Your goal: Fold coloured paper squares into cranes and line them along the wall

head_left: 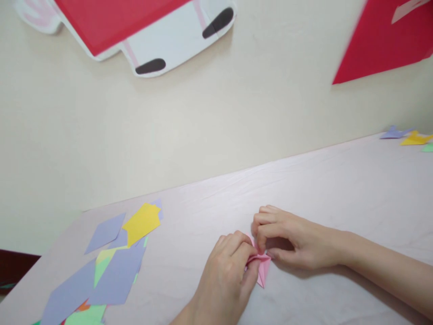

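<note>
Item: small folded pink paper [264, 271], origami-like, creased into points. Located between the two hands, on the pale-covered table [324, 189]; one point projects toward the wearer, just right of the left thumb.

Left hand [225, 266]: thumb and forefinger nearly together, pinching the pink paper at its left side.

Right hand [297, 237]: fingers curled, thumb and forefinger narrowly spaced, tips at the paper's right side; whether they grip it or merely rest against it cannot be told.

Left of the left hand: loose paper lot, overlapping. Lavender sheets [118, 273], a yellow sheet with notched edges [144, 223], light-green paper [86, 316].

Far beyond the right hand, to its right, by the wall: folded lavender piece [394, 132], folded yellow piece [414, 138], green piece [428, 147] cut by the frame's edge.

Beyond both hands, on the wall [270, 113]: a red-and-white cut-out [172, 40] with black feet; to its right, a red panel [382, 45].

Condition risks (judged): uneven pull between the hands could tear the thin paper at a crease; a loosened left pinch could let layers spring open; crowded fingertips, hiding the centre, could set a fold askew or crush a point.
</note>
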`<state>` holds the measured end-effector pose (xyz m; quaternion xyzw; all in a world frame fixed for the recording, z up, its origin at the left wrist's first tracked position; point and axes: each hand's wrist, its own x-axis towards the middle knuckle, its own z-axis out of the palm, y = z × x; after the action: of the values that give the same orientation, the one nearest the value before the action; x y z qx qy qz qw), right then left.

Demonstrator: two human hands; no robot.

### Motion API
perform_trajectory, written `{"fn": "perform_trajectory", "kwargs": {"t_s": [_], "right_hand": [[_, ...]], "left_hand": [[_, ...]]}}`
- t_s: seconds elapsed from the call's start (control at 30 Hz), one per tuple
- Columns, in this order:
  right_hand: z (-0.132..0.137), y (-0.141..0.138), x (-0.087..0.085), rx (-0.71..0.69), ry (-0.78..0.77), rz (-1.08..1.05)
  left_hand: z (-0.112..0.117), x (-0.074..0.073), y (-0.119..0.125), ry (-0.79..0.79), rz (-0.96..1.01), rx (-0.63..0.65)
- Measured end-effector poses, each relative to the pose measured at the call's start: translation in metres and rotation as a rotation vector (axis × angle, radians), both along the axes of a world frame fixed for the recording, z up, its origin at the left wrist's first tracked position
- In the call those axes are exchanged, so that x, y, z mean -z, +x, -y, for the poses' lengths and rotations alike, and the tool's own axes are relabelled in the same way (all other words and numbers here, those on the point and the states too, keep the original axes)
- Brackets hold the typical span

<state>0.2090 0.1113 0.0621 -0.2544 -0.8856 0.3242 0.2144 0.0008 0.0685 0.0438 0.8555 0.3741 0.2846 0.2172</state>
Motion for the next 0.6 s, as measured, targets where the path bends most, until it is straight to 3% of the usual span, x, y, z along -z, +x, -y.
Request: {"fn": "perform_trajectory", "kwargs": {"t_s": [0.23,0.47,0.6], "right_hand": [[-0.0025,-0.0008,-0.0002,0.034,-0.065,-0.046],[-0.0043,0.0003,-0.0002,0.039,-0.073,-0.033],[-0.0071,0.0029,0.0003,0.024,-0.118,-0.077]], "left_hand": [[-0.0036,0.0043,0.0009,0.044,-0.066,0.005],[-0.0081,0.0081,0.0004,0.358,-0.195,0.106],[-0.0087,0.0053,0.0027,0.234,-0.192,0.064]]}}
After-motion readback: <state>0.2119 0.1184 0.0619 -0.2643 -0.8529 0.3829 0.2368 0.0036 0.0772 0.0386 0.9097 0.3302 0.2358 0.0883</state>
